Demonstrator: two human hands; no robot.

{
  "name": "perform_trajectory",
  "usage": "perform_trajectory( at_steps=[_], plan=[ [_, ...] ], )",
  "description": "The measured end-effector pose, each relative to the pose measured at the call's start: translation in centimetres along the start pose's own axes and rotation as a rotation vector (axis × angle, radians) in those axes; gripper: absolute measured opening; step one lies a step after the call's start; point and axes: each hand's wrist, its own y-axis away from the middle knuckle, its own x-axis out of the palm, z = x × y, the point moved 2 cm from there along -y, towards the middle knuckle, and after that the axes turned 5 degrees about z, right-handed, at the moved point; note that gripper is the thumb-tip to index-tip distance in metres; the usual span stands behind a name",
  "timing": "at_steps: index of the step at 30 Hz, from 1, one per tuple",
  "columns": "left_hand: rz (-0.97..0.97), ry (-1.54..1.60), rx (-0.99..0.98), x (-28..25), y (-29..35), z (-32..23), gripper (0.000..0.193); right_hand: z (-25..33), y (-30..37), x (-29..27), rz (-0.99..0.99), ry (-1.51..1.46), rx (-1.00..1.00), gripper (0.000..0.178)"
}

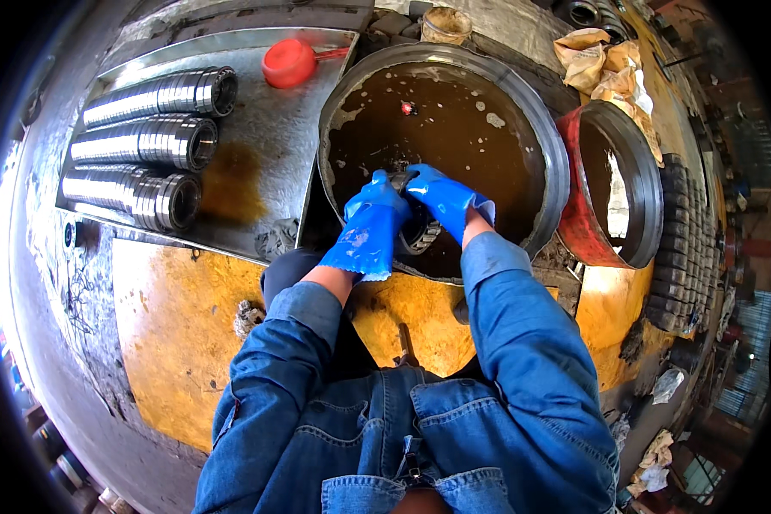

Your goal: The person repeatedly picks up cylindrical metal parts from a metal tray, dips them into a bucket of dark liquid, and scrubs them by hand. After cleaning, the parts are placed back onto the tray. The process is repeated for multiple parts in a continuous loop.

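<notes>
Both my hands wear blue rubber gloves over the near side of a wide, cut-down metal drum (559,184) of murky brown liquid (488,184). My left hand (370,224) and my right hand (448,195) close around a ring-shaped metal part (425,240) with a ridged edge, one hand on each side. The gloves cover much of it, so I cannot tell whether it is one ring or a stack. A small red and white object (409,109) and pale foam patches float farther back in the drum.
Left of the drum, a metal tray (270,111) bears three rows of shiny metal rings (146,141) and a red plastic dipper (289,64). A red hoop-like drum section (576,201) stands at right, beside stacked dark rings (681,248). Behind are crumpled paper bags (582,58) and a bowl (445,26).
</notes>
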Motion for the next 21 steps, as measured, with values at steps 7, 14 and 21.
perform_trajectory(
  at_steps=[7,14,21],
  plan=[
    [-0.042,-0.014,-0.005,0.4,-0.8,1.2,0.083,-7.8,2.7,6.5,-0.492,-0.1,-0.203,0.074],
    [-0.012,0.001,-0.019,-0.1,-0.1,0.6,0.082,0.4,0.2,0.5,-0.083,0.131,-0.133,0.036],
    [-0.073,0.038,0.02,0.0,-0.2,0.9,0.081,-9.8,-2.0,3.8,-0.463,0.362,-0.459,0.053]
  ],
)
